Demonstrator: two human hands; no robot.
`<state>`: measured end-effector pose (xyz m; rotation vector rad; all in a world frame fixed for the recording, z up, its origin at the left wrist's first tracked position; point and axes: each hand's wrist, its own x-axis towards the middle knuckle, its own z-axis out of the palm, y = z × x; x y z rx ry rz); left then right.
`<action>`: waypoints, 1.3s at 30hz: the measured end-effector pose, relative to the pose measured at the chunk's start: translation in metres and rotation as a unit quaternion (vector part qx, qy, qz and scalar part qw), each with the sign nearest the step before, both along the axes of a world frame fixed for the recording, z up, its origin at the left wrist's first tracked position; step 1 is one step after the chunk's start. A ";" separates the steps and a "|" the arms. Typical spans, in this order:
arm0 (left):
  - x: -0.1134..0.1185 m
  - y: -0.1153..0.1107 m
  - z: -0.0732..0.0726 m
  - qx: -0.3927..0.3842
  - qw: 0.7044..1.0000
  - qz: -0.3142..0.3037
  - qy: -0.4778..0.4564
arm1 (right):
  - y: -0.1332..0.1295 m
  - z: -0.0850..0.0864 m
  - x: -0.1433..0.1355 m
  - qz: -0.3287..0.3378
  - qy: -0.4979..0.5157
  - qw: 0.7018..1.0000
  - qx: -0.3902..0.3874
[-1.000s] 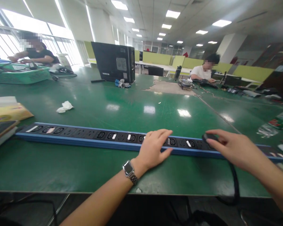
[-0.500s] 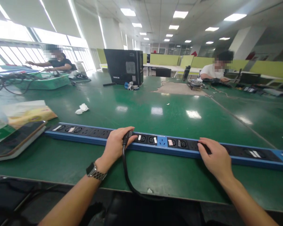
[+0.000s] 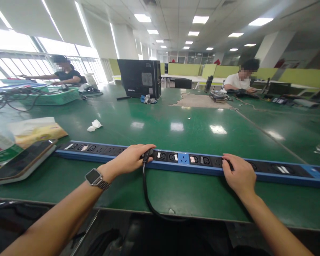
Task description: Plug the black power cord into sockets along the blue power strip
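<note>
A long blue and black power strip (image 3: pixel 197 171) with many sockets lies across the green table. My left hand (image 3: pixel 130 157) is closed on a black power plug (image 3: pixel 147 155) over the strip's middle; whether its pins sit in a socket is hidden. From the plug a black cable (image 3: pixel 145 192) hangs down past the table's front edge. Farther right, my right hand (image 3: pixel 240 174) grips the power strip, thumb on the near side and fingers over the top. A watch (image 3: pixel 94 176) is on my left wrist.
Left of the strip lie a phone-like dark slab (image 3: pixel 26 158) and a tissue pack (image 3: pixel 38 131). Crumpled tissue (image 3: pixel 95 125), a black computer case (image 3: pixel 140 78), gloves (image 3: pixel 148 99) and a green basket (image 3: pixel 53 96) stand farther back. Two people sit across the table.
My left forearm and wrist have swung lower and turned, with the plug still in hand and tilted slightly differently. My right hand stays on the strip. The view has shifted slightly.
</note>
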<state>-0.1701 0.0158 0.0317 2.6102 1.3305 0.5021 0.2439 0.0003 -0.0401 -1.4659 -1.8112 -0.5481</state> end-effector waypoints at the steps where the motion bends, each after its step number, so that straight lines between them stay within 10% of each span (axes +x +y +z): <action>1: 0.001 0.001 0.002 -0.008 1.000 -0.002 0.006 | 0.000 0.000 0.000 -0.003 0.000 1.000 -0.003; 11: 0.008 0.007 0.012 -0.148 0.987 -0.028 -0.053 | -0.001 0.000 -0.001 0.000 0.002 1.000 -0.004; 26: 0.004 0.007 0.001 -0.067 0.995 0.012 -0.066 | -0.003 0.001 -0.003 0.006 0.032 0.999 -0.003; 32: 0.075 0.004 0.026 -0.011 0.978 -0.023 -0.208 | -0.003 0.001 -0.004 0.006 0.036 0.999 -0.007; 39: 0.129 0.010 -0.011 -0.033 0.993 -0.010 -0.117 | -0.004 0.002 -0.004 0.011 0.033 0.999 -0.008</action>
